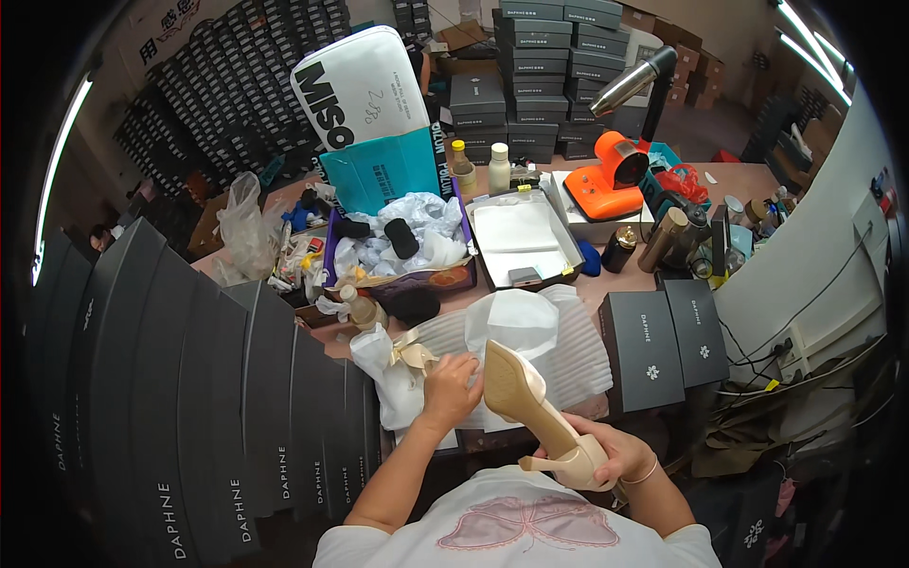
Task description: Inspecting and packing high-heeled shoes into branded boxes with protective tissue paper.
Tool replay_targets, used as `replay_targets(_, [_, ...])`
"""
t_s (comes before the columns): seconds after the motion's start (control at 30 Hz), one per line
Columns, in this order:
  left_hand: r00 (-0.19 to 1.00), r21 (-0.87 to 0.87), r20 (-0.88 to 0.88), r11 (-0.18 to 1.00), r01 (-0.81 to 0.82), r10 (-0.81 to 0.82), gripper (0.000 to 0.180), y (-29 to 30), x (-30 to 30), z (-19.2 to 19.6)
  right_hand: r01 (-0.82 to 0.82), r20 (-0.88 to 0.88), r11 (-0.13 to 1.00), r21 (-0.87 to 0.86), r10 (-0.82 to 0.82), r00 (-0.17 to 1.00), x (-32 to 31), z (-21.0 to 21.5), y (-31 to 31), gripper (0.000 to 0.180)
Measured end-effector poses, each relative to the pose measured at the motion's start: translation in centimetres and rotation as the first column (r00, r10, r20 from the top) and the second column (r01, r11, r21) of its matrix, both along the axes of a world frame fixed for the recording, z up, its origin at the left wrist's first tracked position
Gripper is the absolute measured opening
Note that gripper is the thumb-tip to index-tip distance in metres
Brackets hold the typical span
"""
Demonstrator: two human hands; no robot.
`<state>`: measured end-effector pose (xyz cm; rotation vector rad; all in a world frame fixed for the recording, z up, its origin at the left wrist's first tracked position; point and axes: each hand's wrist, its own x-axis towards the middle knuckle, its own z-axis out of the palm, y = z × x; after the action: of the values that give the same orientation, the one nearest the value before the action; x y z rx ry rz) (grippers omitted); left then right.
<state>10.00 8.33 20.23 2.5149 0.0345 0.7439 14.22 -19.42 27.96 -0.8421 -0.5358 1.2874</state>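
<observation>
My right hand grips a beige high-heeled shoe by its heel end. The tan sole faces up, and the toe points away to the left. Close to the toe, my left hand is closed with its fingers curled; what they hold, if anything, is hidden. Just beyond that hand a cream shoe part with a bow lies on white wrapping paper. Under and behind the held shoe is a ribbed white foam sheet, with a round-edged piece of white tissue on it.
Dark shoe boxes line the left; two more boxes stand at the right. Beyond the foam are a purple-edged carton of crumpled plastic, an open box with white paper, a clear bottle and an orange hot-air tool.
</observation>
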Motion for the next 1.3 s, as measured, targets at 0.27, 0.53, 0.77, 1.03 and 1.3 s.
replay_targets(0.27, [0.981,-0.238,0.112,0.963,-0.126,0.156,0.014,1.0,-3.2,-1.1,0.180,-0.064,0.967,-0.181,-0.195,0.979,-2.2,-5.6,0.1,0.100])
replay_targets(0.53, [0.935,-0.415,-0.137,0.876,0.246,-0.327,0.043,-3.4,-3.3,2.7,0.031,-0.342,0.999,0.012,-0.025,0.939,-1.5,-5.7,-2.9,0.109])
replay_targets(0.77, [0.885,-0.264,0.069,0.847,0.461,-0.461,0.044,-6.7,-6.4,6.8,0.070,-0.327,0.997,-0.039,-0.079,0.942,-0.2,-5.7,-0.4,0.067])
replay_targets(1.03, [0.883,-0.067,0.176,0.889,0.452,-0.436,0.038,-9.4,-6.2,6.2,0.555,0.834,0.794,0.248,-0.466,0.295,-0.6,-17.8,4.5,0.051])
replay_targets(1.3, [0.768,-0.200,-0.093,0.768,0.609,-0.633,0.054,-9.9,-9.9,3.1,0.554,0.917,0.812,0.184,-0.344,0.201,-0.1,-17.0,6.7,0.054])
